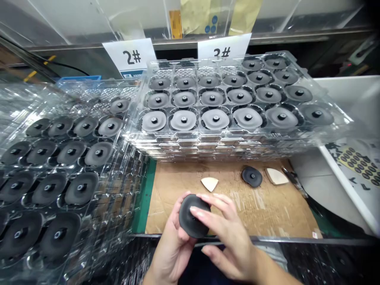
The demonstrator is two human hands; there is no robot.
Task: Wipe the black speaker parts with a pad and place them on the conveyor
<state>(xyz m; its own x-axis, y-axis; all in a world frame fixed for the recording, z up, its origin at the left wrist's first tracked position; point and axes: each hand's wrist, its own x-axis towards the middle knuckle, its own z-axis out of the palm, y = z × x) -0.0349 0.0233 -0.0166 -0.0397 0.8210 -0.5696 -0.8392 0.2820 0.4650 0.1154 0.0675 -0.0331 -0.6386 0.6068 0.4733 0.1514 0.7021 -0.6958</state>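
While our left hand (172, 245) cups the dark round disc (192, 215) from below, our right hand (225, 237) lays its fingers across its top, so both hands clamp it together at the near edge of the cardboard sheet (237, 206). Farther right on the cardboard, we see a second disc (252, 176) between two pale wedge pieces (209, 183). Clear trays of discs (231, 107) stand beyond, with another stack (59, 166) at left.

A patch of bare cardboard sheet (178, 198) lies open between the hands and the stacked clear trays (231, 136) behind. Tall tray stacks (59, 158) wall the left side; a loose black disc (252, 176) and two pale wedges (209, 183) dot the middle.
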